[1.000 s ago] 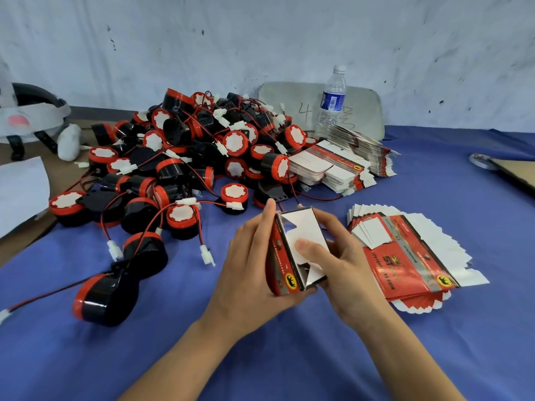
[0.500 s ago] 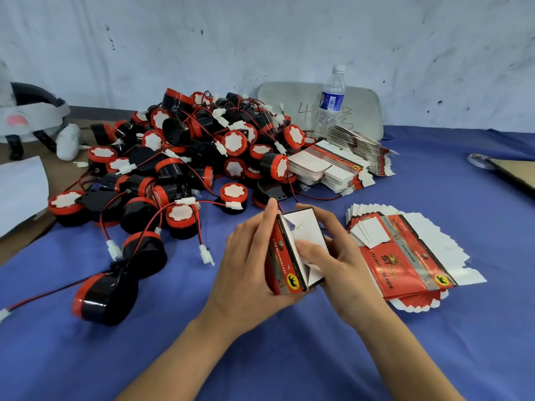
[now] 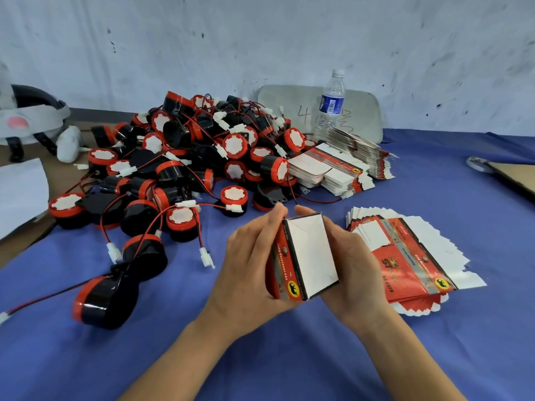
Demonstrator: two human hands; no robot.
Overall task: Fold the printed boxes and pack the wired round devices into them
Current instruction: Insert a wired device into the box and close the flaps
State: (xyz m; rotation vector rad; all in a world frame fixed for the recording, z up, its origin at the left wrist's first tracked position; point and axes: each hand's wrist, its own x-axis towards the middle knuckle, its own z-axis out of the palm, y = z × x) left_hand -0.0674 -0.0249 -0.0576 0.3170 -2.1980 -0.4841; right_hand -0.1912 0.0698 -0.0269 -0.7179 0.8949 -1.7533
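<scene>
Nearest, over the blue tablecloth [image 3: 289, 360], both hands hold one printed box [image 3: 311, 253] up off the table. The left hand [image 3: 246, 273] wraps the red printed side with its fingertips curled over the far top edge, and the right hand [image 3: 356, 270] cups the opposite side with its fingers curled round it. The box is squared up into shape. A plain white face is turned to the camera and looks like an end flap tucked shut, though it could be the inside. Step in hand, as I judge it, is folding and closing one end, with nothing packed yet. One loose device [image 3: 101, 302] lies left of the hands with its wire trailing. A fanned stack of flat boxes [image 3: 405, 256] lies just right of the right hand. Further back is the big pile of wired round devices [image 3: 188, 157], with a second stack of flats [image 3: 333, 172] touching its right edge. A water bottle [image 3: 333, 102] stands behind that stack, and a headset [image 3: 29, 117] sits far left. The next move probably calls for freeing one hand and taking a device while the other keeps the open end up. Its wire and plug need coiling in so the last flap can close.
</scene>
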